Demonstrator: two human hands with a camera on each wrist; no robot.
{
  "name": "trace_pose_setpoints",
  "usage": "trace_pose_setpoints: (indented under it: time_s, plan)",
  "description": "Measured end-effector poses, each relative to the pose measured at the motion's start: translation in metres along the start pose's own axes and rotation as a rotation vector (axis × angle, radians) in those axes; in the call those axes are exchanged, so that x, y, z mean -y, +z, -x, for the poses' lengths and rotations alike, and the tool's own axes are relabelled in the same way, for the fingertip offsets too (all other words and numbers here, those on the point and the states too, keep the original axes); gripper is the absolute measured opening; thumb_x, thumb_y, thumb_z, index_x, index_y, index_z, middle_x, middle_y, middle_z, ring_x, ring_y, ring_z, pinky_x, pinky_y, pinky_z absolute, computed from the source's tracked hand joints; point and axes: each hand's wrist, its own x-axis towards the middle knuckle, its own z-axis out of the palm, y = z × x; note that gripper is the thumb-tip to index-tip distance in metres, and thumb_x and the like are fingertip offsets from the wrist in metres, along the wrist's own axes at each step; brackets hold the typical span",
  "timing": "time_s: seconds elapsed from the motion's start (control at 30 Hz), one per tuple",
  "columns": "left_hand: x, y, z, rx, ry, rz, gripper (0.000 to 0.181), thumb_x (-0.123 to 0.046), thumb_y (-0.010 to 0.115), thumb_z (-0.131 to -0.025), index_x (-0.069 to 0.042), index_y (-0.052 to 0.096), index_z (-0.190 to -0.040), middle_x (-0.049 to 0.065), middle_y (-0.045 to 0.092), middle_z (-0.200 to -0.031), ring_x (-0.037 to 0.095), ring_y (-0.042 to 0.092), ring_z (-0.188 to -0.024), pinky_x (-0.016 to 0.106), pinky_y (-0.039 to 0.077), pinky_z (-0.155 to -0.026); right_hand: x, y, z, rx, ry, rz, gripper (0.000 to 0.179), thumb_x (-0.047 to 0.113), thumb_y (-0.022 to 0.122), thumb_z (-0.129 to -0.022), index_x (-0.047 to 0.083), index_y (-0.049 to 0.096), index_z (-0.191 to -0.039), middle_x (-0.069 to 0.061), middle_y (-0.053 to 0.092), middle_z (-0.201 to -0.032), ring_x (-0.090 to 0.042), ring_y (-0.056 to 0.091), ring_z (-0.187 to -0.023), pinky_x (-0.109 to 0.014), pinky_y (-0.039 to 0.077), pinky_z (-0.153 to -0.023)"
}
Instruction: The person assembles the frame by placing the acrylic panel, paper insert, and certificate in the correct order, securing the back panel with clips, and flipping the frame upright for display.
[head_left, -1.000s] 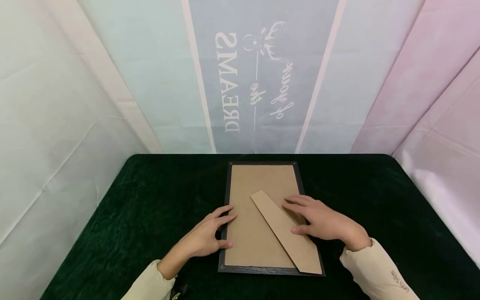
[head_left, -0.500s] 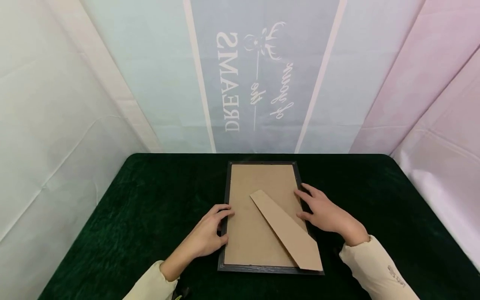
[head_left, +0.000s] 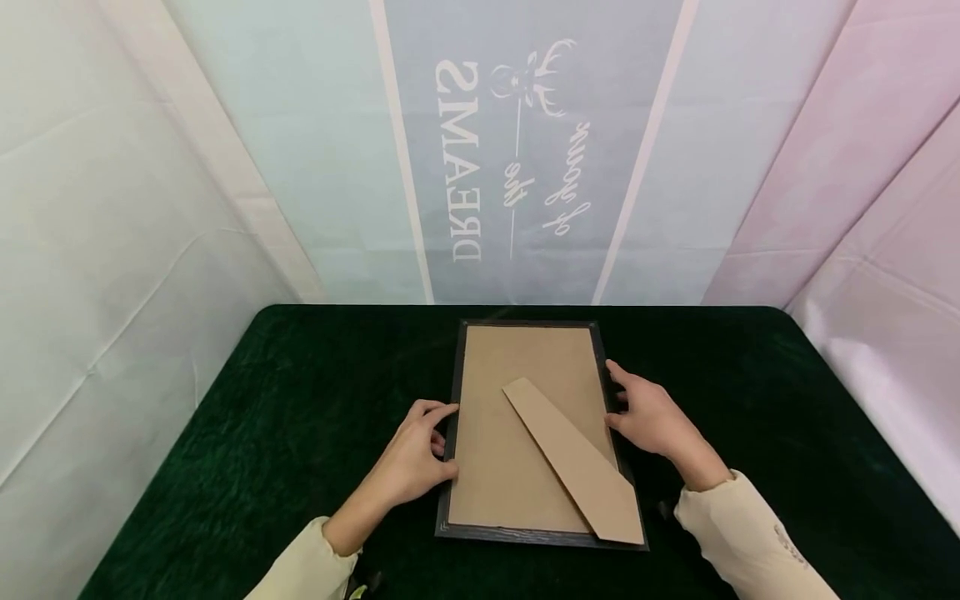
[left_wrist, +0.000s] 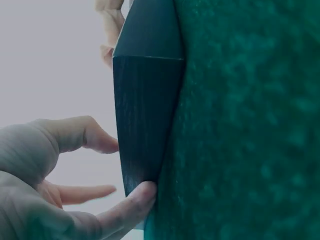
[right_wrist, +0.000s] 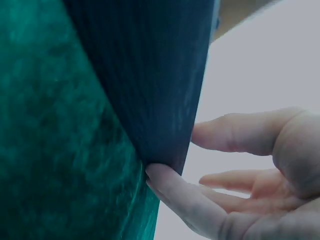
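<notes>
A picture frame with a black rim lies face down, its brown backing board upward. Slanting across the lower right of that board is a tan easel stand. My left hand holds the frame's left side; in the left wrist view its thumb touches the upper edge and a fingertip presses low on the dark side. On the opposite side my right hand grips the rim likewise, with a fingertip at the lower edge in the right wrist view. The frame's front is hidden.
A dark green velvety cloth covers the table. Behind it hangs a pale backdrop with reversed lettering, and light fabric closes off both sides. A small dark item lies partly hidden by the left sleeve.
My right hand has moved off the stand, outward to the frame's right side. The left hand's fingers have drawn back to the left rim. The frame has hardly moved.
</notes>
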Motion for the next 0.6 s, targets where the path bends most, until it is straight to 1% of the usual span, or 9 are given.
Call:
trace_pose_setpoints:
  time_s: [0.07, 0.13, 0.2, 0.27, 0.37, 0.47, 0.6]
  plan:
    - [0.001, -0.001, -0.001, -0.001, -0.038, 0.032, 0.077, -0.009, 0.082, -0.075, -0.007, 0.049, -0.145, 0.013, 0.046, -0.137, 0.012, 0.058, -0.09, 0.022, 0.053, -0.069, -0.001, 0.001, -0.001, -0.02, 0.018, -0.018, 0.085, 0.006, 0.069, -0.089, -0.002, 0.019, -0.157, -0.031, 0.04, -0.151, -0.045, 0.057, -0.124, -0.04, 0.06, -0.08]
    - [0.001, -0.002, -0.001, 0.023, -0.054, 0.03, 0.078, -0.01, 0.082, -0.077, -0.005, 0.046, -0.147, 0.014, 0.051, -0.13, 0.012, 0.058, -0.087, 0.022, 0.053, -0.066, -0.004, 0.001, -0.003, -0.035, 0.037, -0.028, 0.084, 0.009, 0.069, -0.09, -0.004, 0.02, -0.156, -0.029, 0.043, -0.149, -0.043, 0.059, -0.122, -0.042, 0.06, -0.082]
    - [0.001, -0.004, 0.0, 0.058, -0.063, 0.003, 0.077, -0.014, 0.081, -0.08, -0.003, 0.044, -0.148, 0.012, 0.054, -0.122, 0.012, 0.057, -0.083, 0.023, 0.051, -0.063, -0.007, 0.001, -0.004, -0.032, 0.051, -0.034, 0.079, 0.014, 0.068, -0.092, -0.005, 0.024, -0.154, -0.029, 0.047, -0.146, -0.041, 0.061, -0.119, -0.043, 0.06, -0.082]
    - [0.0, -0.005, 0.001, 0.096, -0.063, -0.041, 0.08, -0.019, 0.081, -0.081, -0.002, 0.042, -0.149, 0.011, 0.055, -0.117, 0.011, 0.056, -0.078, 0.023, 0.049, -0.059, -0.01, 0.002, -0.004, -0.017, 0.063, -0.044, 0.073, 0.017, 0.066, -0.094, -0.005, 0.03, -0.153, -0.029, 0.049, -0.144, -0.04, 0.063, -0.116, -0.041, 0.06, -0.079]
    - [-0.001, -0.007, 0.003, 0.132, -0.068, -0.069, 0.083, -0.024, 0.08, -0.083, -0.001, 0.039, -0.151, 0.011, 0.054, -0.118, 0.009, 0.054, -0.072, 0.022, 0.047, -0.055, -0.012, 0.002, -0.005, 0.005, 0.061, -0.052, 0.067, 0.019, 0.064, -0.095, -0.005, 0.035, -0.15, -0.03, 0.051, -0.141, -0.038, 0.065, -0.113, -0.036, 0.06, -0.073]
    - [0.0, -0.007, 0.004, 0.139, -0.054, -0.044, 0.082, -0.022, 0.079, -0.084, 0.001, 0.037, -0.151, 0.011, 0.052, -0.12, 0.009, 0.055, -0.069, 0.023, 0.048, -0.054, -0.012, 0.003, -0.006, -0.006, 0.061, -0.057, 0.066, 0.018, 0.065, -0.094, -0.005, 0.037, -0.149, -0.03, 0.054, -0.139, -0.037, 0.067, -0.11, -0.033, 0.06, -0.069]
    - [0.002, -0.005, 0.002, 0.121, -0.047, -0.009, 0.078, -0.017, 0.077, -0.085, 0.001, 0.038, -0.15, 0.009, 0.053, -0.118, 0.01, 0.056, -0.068, 0.024, 0.049, -0.054, -0.01, 0.003, -0.007, -0.043, 0.069, -0.052, 0.067, 0.016, 0.067, -0.091, -0.006, 0.04, -0.148, -0.03, 0.057, -0.134, -0.034, 0.069, -0.105, -0.032, 0.06, -0.068]
